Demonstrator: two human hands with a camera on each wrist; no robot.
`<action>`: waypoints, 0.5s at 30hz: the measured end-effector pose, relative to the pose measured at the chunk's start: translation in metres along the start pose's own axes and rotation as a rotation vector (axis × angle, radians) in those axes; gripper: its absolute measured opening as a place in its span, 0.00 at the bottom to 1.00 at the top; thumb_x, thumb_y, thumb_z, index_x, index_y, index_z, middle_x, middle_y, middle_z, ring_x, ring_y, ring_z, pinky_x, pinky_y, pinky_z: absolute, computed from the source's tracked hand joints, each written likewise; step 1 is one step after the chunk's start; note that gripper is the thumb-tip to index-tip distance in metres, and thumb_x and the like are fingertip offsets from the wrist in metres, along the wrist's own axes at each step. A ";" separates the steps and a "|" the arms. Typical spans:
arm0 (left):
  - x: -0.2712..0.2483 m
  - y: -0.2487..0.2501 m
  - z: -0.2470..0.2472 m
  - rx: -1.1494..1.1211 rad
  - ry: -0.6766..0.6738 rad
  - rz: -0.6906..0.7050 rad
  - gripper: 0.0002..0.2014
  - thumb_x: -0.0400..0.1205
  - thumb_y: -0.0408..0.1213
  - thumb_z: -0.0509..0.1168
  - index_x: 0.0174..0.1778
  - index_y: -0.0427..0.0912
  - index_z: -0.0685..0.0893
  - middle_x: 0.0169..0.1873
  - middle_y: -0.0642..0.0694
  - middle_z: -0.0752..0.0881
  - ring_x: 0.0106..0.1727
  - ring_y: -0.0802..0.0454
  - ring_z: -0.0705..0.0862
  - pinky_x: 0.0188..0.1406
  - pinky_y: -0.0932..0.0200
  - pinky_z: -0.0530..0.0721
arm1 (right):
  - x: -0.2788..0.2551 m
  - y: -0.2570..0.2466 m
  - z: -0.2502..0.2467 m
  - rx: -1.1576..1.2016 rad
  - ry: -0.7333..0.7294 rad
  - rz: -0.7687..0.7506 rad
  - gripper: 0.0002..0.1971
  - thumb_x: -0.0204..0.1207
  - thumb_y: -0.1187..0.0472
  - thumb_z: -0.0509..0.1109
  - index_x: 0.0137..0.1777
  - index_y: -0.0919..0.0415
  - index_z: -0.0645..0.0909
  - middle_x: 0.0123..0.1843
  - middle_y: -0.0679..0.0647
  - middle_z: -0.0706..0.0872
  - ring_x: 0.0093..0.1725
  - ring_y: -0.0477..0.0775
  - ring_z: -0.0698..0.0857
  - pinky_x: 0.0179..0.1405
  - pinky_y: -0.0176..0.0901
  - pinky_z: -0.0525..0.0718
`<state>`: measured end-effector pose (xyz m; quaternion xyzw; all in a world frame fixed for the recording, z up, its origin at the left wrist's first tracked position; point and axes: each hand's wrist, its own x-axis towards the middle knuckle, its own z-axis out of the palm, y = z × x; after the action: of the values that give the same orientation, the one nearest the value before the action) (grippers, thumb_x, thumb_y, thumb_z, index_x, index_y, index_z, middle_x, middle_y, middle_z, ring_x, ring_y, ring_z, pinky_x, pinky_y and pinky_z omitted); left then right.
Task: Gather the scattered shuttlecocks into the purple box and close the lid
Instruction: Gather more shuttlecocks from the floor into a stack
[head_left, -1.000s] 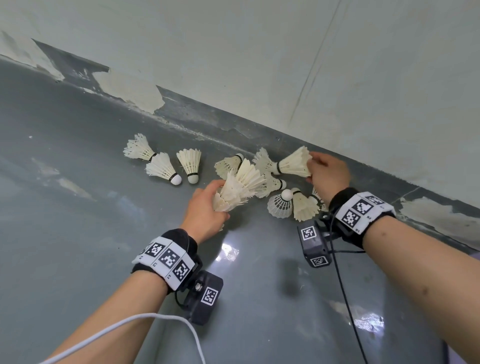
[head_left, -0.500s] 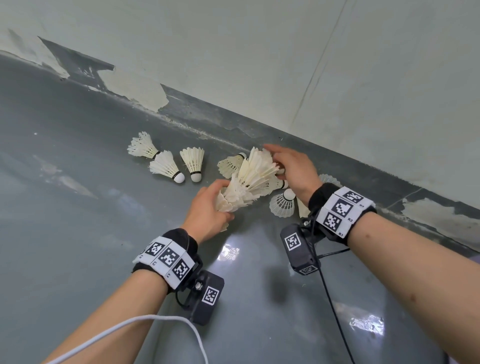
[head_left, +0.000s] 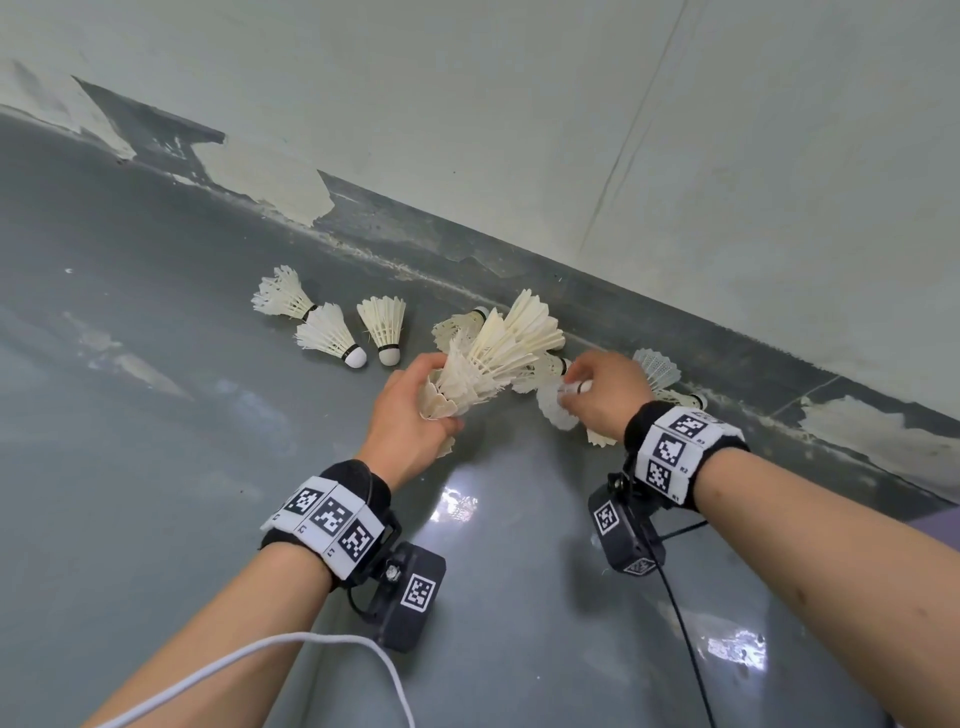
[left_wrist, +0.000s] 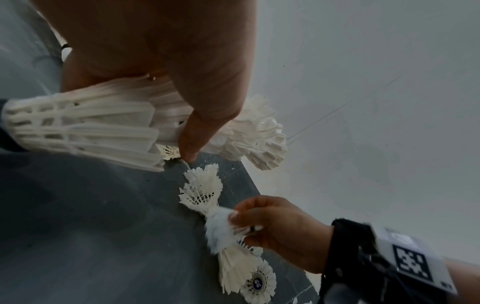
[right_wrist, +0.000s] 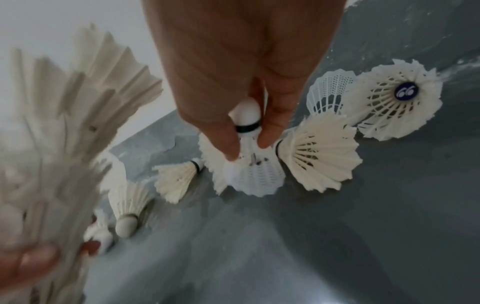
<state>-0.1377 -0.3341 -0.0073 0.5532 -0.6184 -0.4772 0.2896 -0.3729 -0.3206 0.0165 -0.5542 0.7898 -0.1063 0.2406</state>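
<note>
A: Biggest first?
B: Grey floor (head_left: 156, 467), pale wall (head_left: 727, 156) with peeling paint at its base.
A: Hands?
B: Both forearms reach toward the wall. Left hand (head_left: 410, 415) is raised, fingers curled round a nested stack of shuttlecocks (head_left: 493, 358), feathers fanning up and right.
A: Right?
B: Right hand (head_left: 602, 395) low near the floor, thumb and fingertips (right_wrist: 228, 144) pinching a mesh-skirt shuttlecock (right_wrist: 255, 174) at its white cork, black band showing.
A: Loose ones?
B: Three loose shuttlecocks (head_left: 332, 332) lie left of the stack; others are clustered round the right hand by the wall, one with a blue "66" cap (right_wrist: 406, 92).
</note>
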 end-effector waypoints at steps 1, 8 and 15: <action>0.000 0.000 -0.001 0.003 0.006 -0.003 0.31 0.69 0.27 0.75 0.63 0.58 0.76 0.62 0.43 0.79 0.60 0.46 0.80 0.54 0.63 0.74 | 0.002 -0.002 -0.003 0.095 0.067 0.061 0.09 0.73 0.56 0.74 0.49 0.54 0.78 0.53 0.51 0.84 0.52 0.52 0.83 0.52 0.41 0.79; 0.001 0.001 0.001 0.025 -0.014 0.004 0.31 0.69 0.26 0.75 0.60 0.62 0.75 0.60 0.43 0.79 0.58 0.46 0.79 0.49 0.65 0.73 | 0.011 -0.034 -0.033 1.221 0.186 0.252 0.17 0.81 0.68 0.55 0.67 0.55 0.74 0.58 0.55 0.81 0.53 0.53 0.85 0.44 0.45 0.90; -0.002 0.003 0.002 0.084 -0.057 0.041 0.31 0.68 0.26 0.75 0.56 0.64 0.75 0.57 0.42 0.80 0.54 0.47 0.79 0.44 0.70 0.71 | 0.014 -0.057 -0.030 1.159 0.084 0.048 0.20 0.79 0.69 0.54 0.65 0.51 0.77 0.59 0.53 0.84 0.51 0.50 0.84 0.44 0.42 0.82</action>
<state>-0.1398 -0.3324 -0.0050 0.5383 -0.6569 -0.4605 0.2582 -0.3446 -0.3569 0.0631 -0.3092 0.6240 -0.5375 0.4755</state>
